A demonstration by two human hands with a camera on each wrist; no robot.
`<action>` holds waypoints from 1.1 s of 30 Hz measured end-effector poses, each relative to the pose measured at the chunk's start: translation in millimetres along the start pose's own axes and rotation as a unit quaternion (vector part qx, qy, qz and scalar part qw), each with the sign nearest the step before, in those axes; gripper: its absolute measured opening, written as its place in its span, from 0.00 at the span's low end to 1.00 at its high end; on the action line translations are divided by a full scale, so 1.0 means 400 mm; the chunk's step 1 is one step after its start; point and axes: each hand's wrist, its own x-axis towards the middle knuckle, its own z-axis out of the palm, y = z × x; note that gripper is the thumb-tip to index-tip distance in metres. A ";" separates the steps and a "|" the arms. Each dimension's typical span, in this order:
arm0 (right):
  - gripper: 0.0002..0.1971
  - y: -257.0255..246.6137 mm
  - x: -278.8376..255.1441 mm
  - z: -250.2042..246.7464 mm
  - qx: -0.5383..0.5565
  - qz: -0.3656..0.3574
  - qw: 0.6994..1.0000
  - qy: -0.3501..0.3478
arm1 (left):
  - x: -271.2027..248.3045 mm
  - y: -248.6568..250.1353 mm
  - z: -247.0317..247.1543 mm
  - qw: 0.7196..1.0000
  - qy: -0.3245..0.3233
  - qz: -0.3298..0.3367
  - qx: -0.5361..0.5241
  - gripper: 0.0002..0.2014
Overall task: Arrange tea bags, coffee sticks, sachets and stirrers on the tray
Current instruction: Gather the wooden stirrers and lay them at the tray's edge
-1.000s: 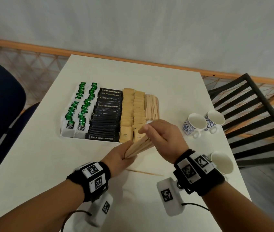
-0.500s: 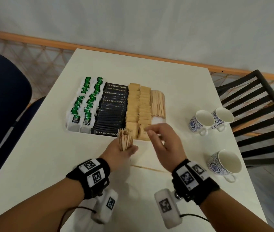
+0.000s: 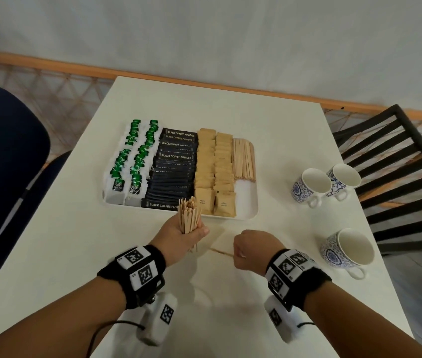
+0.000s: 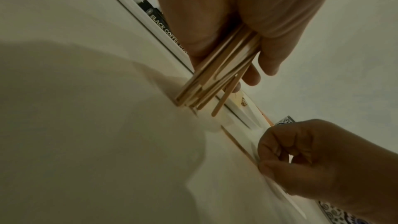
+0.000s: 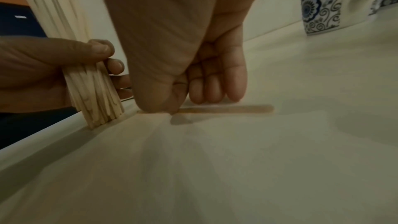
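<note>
Pinching 1 thin flat wooden stirrer (image 5: 226, 109) that lies on the white table top (image 3: 75, 254), with the right hand (image 3: 252, 248) curled down over its left end, thumb and first finger pressed on the stick, other fingers tucked in. Looks light as a straw, stiff but easy to snap, and so flat on the table that getting under it is hard; best to tip up 1 end with a fingertip or nail, then grip near that end. Lies flat, pointing out to the right past the fingers, most of its length bare.

Gripping a fat bundle of pale wooden stirrers (image 3: 189, 218) upright in the left hand (image 3: 181, 237), fingers and thumb wrapped round the middle, bottom ends close to the table, touching or not hard to tell. Smooth and slippy against each other, so 1 hangs lower than the rest in the left wrist view; needs a firm squeeze. Held just in front of the near edge of the white plastic tray (image 3: 252, 213), close beside the right hand.

On the tray: green tea bags (image 3: 137, 161), black coffee sticks (image 3: 176, 166), brown paper sachets (image 3: 215, 174), a row of stirrers (image 3: 243, 160) at the right side. Standing off to the right, 3 blue and white cups (image 3: 310, 184)
</note>
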 end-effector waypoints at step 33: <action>0.09 -0.072 0.011 -0.075 0.451 -0.097 0.857 0.230 | -0.010 -0.001 0.044 0.991 -0.017 -0.001 -0.130 0.10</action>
